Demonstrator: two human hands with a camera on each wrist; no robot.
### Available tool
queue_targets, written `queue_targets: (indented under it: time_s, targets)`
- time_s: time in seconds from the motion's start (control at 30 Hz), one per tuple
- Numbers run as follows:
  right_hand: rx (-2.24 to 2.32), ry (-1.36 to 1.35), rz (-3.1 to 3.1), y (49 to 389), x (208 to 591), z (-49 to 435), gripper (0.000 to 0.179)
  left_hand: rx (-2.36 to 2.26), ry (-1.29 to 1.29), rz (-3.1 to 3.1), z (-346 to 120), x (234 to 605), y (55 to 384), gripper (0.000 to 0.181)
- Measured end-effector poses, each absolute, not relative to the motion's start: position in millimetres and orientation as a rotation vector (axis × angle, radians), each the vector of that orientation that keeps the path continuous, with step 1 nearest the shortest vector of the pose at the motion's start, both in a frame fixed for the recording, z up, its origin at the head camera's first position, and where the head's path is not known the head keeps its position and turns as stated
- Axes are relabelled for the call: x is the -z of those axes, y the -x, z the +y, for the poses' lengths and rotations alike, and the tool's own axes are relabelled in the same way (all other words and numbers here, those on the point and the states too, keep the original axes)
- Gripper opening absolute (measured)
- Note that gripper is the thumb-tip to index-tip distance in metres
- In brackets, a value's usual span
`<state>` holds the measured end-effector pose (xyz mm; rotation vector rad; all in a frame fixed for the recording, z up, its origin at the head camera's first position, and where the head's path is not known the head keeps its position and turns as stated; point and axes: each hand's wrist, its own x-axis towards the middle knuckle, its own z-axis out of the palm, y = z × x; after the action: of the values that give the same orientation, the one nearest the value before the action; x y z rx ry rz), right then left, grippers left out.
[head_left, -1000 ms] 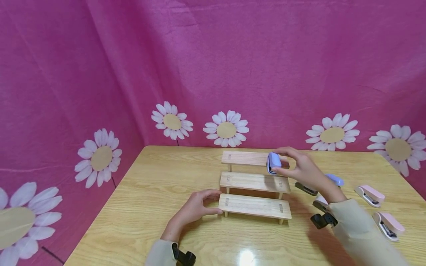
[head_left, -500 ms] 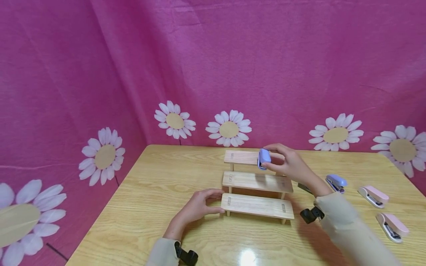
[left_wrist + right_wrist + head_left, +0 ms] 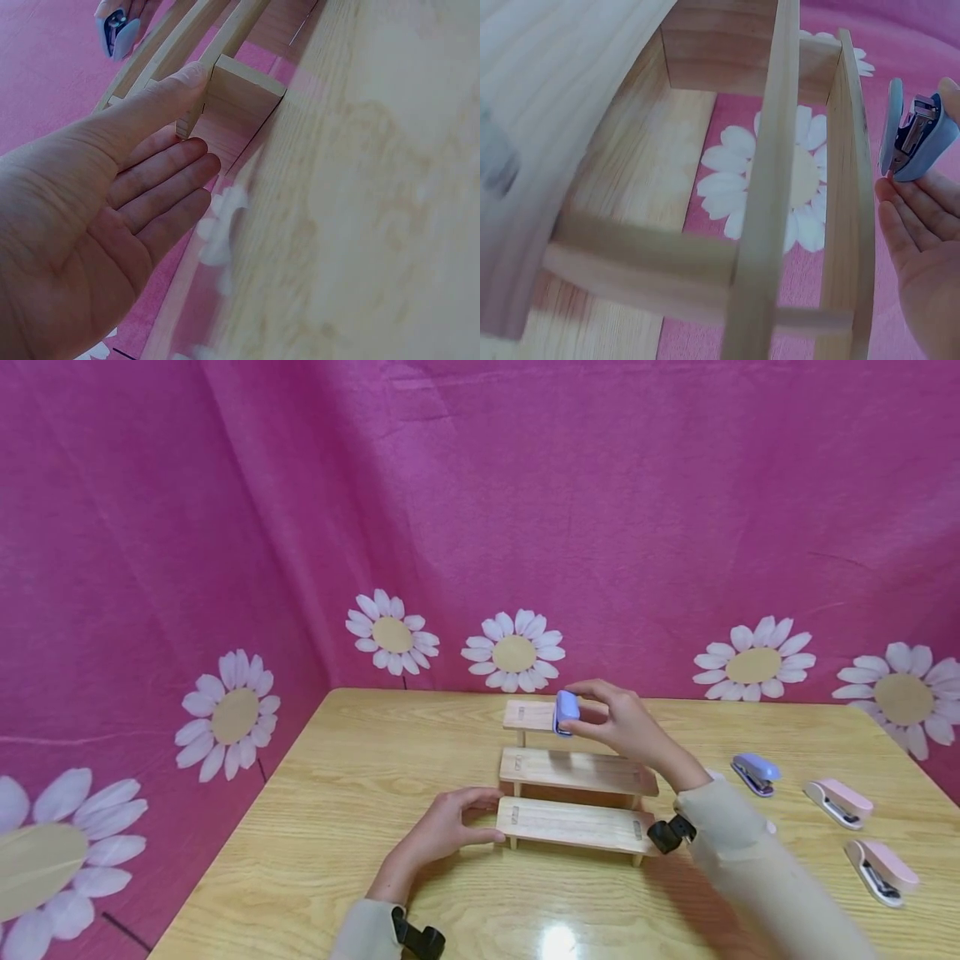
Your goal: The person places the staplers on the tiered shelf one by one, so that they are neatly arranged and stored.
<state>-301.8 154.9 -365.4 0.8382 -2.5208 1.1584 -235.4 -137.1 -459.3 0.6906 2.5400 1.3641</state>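
Note:
A three-tier wooden display stand [image 3: 573, 824] stands on the table, its shelves rising toward the back. My left hand [image 3: 442, 829] grips the left end of the lowest shelf; in the left wrist view the thumb lies on the board's edge, with the fingers behind it. My right hand [image 3: 626, 720] holds a lavender-blue stapler [image 3: 567, 710] between thumb and fingers over the top shelf [image 3: 527, 715], left of its middle. In the right wrist view, the open side of this stapler [image 3: 921, 139] shows its metal inner part.
Right of the stand, another blue stapler [image 3: 757, 772] and two pink staplers [image 3: 840, 802] lie on the wooden table [image 3: 360, 760]. Small pale parts of other things peek out around the right sleeve [image 3: 742, 843]. A pink cloth [image 3: 600, 527] with daisies hangs behind and at the left.
My right hand has carried the blue stapler leftward along the top shelf. The left hand has stayed at the lowest shelf's end.

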Motion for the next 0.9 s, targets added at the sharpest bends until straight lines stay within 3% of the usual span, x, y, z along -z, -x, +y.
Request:
queue_targets:
  time_s: [0.9]
  targets:
    - [-1.223, -0.854, -2.563, 316.2, 365.5, 131.4, 0.051, -1.366, -0.708, 2.54, -137.9, 458.1, 234.9, 0.058]
